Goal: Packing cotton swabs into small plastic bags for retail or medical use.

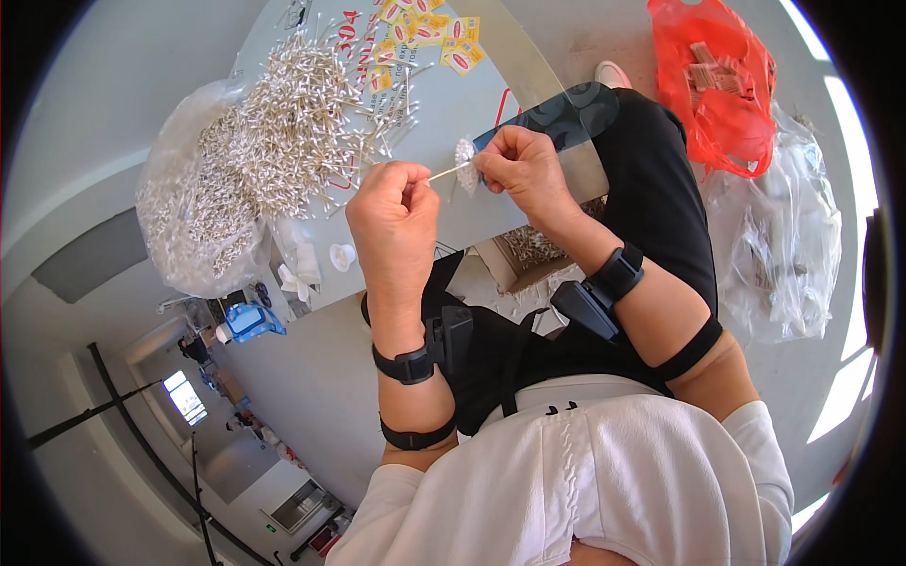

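Above a pale worktop (pixel 453 123) heaped with swabs (pixel 293 123), left hand (pixel 392 212) and right hand (pixel 519 170) each pinch one light, bendable swab stick (pixel 448 173) by its ends.

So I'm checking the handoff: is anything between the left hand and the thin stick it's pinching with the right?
Nothing visible. The left hand and right hand both pinch the thin stick directly, above the table.

Pale grey counter (pixel 444 132); white-tipped swabs (pixel 293 113) heaped on it. Yellow-and-red packets (pixel 444 33) at its far edge. Red plastic bag (pixel 717 104), clear bag (pixel 783 245), black wristbands (pixel 618 274), white shirt (pixel 604 472), blue object (pixel 250 321).
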### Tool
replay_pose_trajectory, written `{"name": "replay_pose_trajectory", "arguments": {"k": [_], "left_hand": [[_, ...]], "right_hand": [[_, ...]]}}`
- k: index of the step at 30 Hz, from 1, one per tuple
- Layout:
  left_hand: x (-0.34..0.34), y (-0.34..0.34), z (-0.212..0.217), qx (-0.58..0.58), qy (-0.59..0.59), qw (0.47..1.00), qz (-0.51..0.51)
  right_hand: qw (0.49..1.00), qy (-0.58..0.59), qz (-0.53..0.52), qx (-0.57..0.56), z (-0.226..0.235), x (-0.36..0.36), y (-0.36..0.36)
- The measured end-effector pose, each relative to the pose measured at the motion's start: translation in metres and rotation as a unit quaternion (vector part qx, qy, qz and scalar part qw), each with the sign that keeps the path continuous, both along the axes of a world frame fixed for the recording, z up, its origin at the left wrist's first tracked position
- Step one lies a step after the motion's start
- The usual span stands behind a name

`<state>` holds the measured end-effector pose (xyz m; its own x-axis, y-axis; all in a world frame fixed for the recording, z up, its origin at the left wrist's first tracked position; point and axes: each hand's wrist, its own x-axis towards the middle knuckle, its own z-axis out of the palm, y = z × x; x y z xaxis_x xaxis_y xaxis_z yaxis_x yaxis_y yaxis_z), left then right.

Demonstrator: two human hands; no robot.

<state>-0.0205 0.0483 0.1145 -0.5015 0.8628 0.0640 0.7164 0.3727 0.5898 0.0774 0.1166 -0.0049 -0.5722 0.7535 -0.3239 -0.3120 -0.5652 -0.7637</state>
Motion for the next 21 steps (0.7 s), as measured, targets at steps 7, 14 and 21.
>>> {"name": "replay_pose_trajectory", "arguments": {"k": [7,14,21], "left_hand": [[0.011,0.004,-0.003,0.016,0.124,0.990,-0.068],[0.014,0.009,-0.004,0.007,0.163,0.981,-0.110],[0.008,0.015,-0.028,-0.041,0.092,0.987,-0.127]], "right_hand": [[1.000,-0.003,0.002,0.008,0.002,0.000,0.000],[1.000,0.000,0.002,0.002,-0.001,-0.001,0.000],[1.000,0.014,0.003,0.004,-0.001,-0.002,-0.002]]}}
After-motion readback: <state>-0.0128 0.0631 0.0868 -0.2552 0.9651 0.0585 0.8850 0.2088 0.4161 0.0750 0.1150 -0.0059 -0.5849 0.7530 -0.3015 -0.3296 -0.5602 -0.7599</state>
